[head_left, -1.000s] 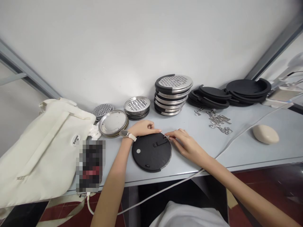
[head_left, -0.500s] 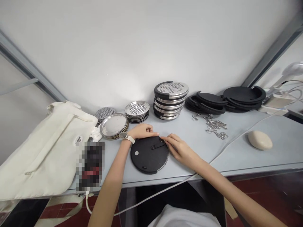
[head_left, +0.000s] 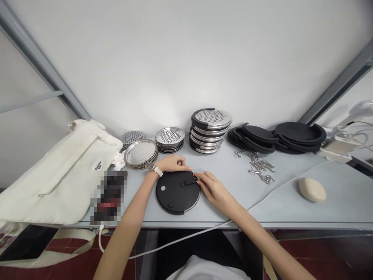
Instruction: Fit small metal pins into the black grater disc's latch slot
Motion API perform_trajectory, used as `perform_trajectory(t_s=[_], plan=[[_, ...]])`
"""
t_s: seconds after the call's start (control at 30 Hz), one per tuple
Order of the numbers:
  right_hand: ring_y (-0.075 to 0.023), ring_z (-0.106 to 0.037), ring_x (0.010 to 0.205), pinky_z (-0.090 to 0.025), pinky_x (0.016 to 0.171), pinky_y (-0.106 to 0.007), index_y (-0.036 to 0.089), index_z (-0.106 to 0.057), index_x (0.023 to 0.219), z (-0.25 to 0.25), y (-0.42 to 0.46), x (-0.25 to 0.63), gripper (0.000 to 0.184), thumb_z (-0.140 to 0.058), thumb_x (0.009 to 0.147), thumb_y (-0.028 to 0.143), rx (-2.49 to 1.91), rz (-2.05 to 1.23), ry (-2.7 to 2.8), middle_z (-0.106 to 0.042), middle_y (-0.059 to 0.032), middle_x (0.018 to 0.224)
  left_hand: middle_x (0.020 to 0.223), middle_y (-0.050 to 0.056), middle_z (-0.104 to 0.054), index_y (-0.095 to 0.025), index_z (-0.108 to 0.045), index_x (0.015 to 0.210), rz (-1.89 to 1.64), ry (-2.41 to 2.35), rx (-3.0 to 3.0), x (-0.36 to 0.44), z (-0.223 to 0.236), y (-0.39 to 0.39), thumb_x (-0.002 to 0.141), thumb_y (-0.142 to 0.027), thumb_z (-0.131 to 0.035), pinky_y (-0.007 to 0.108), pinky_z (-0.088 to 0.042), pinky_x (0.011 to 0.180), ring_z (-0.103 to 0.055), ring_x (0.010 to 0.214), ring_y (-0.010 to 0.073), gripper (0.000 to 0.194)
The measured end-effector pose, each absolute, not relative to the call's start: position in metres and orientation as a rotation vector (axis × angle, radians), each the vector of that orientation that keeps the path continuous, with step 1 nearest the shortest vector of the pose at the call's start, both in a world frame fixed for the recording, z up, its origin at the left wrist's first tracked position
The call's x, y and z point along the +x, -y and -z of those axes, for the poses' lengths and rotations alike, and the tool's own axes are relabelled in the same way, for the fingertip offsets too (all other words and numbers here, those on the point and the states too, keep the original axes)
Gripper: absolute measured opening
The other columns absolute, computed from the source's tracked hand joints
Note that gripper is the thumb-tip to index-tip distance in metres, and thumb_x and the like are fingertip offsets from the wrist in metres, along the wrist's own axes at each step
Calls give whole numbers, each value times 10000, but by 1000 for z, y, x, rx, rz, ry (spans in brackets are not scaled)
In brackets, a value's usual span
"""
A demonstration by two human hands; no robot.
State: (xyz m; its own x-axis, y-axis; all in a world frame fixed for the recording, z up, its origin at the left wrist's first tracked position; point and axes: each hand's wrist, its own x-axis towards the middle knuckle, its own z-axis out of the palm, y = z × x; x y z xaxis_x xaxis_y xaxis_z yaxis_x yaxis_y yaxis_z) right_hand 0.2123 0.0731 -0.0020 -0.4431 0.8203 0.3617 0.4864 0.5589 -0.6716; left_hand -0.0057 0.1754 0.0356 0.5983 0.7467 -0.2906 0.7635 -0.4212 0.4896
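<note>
A black round grater holder (head_left: 175,196) lies flat on the table, with a silver rim showing at its lower right. A pale round spot and a narrow raised strap are on its upper face. Across its far edge rests my left hand (head_left: 174,163), fingers curled and thumb along the rim, steadying the holder. My right hand (head_left: 214,189) is at the right edge, thumb and forefinger pinching a small metal wire clip (head_left: 195,177) at the strap's end. The clip's far part is hidden by the fingers.
Behind stand a stack of graters in black holders (head_left: 212,118), loose grater discs (head_left: 169,136) and plain metal discs (head_left: 141,152). Black holders (head_left: 258,136) and metal clips (head_left: 261,165) lie right. A white cable (head_left: 271,193) crosses the table near a cream rounded object (head_left: 311,189); a cream bag (head_left: 67,175) is left.
The camera view has shifted, so the holder and both hands appear slightly further left. Both hands keep nearly the same grip, with the right fingers still on the wire clip.
</note>
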Motion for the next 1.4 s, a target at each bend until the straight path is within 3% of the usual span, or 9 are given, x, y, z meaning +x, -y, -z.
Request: perform_trajectory(t_s=[0.17, 0.3, 0.63, 0.87, 1.0, 1.13, 1.4], plan=[[-189, -579, 722, -466, 721, -325, 169, -604, 1207, 0, -74, 215, 294, -480, 946, 227, -1102, -825, 2005, -603, -46, 814, 1153, 67, -599, -136, -584, 1170, 56, -1200, 2238, -4, -39, -174, 933, -371, -577, 397, -529, 842, -614, 993, 221, 334], [-156, -484, 613, -411, 629, -287, 174, -627, 1172, 2, -78, 218, 299, -527, 923, 306, -1125, -1000, 1892, -501, 23, 663, 1155, 67, -599, -139, -587, 1167, 55, -1200, 2237, -4, -39, -173, 935, -373, -573, 396, -528, 844, -613, 993, 220, 330], [-138, -465, 620, -379, 621, -276, 173, -599, 1156, 9, -88, 221, 355, -608, 861, 371, -1007, -1300, 1755, -429, 59, 648, 1110, 56, -618, -156, -617, 1099, 23, -1186, 2257, -6, -34, -176, 950, -382, -544, 356, -533, 821, -619, 940, 190, 280], [-123, -478, 588, -401, 601, -262, 180, -609, 1129, 3, -91, 222, 352, -638, 837, 374, -972, -1358, 1737, -406, 76, 609, 994, 35, -631, -143, -627, 1009, -39, -1160, 2269, -6, -34, -176, 951, -410, -534, 321, -530, 758, -618, 842, 162, 288], [-120, -482, 570, -414, 591, -262, 184, -614, 1148, 0, -91, 222, 377, -649, 826, 375, -975, -1380, 1743, -396, 81, 596, 719, -12, -569, -151, -607, 795, -123, -1145, 2252, -6, -31, -178, 884, -526, -568, 234, -405, 596, -502, 632, 106, 387], [-127, -492, 591, -427, 614, -272, 185, -612, 1144, 2, -91, 222, 386, -647, 824, 399, -980, -1374, 1728, -424, 71, 613, 577, -48, -456, -169, -542, 660, -188, -1134, 2222, -7, -28, -180, 769, -647, -597, 234, -250, 535, -374, 555, 93, 494], [-164, -572, 714, -453, 694, -288, 165, -658, 1019, 2, -86, 221, 335, -562, 879, 454, -1048, -1291, 1708, -608, -10, 742, 575, -49, -447, -172, -536, 654, -209, -1105, 2212, -7, -28, -180, 755, -671, -590, 235, -238, 537, -371, 552, 96, 512]])
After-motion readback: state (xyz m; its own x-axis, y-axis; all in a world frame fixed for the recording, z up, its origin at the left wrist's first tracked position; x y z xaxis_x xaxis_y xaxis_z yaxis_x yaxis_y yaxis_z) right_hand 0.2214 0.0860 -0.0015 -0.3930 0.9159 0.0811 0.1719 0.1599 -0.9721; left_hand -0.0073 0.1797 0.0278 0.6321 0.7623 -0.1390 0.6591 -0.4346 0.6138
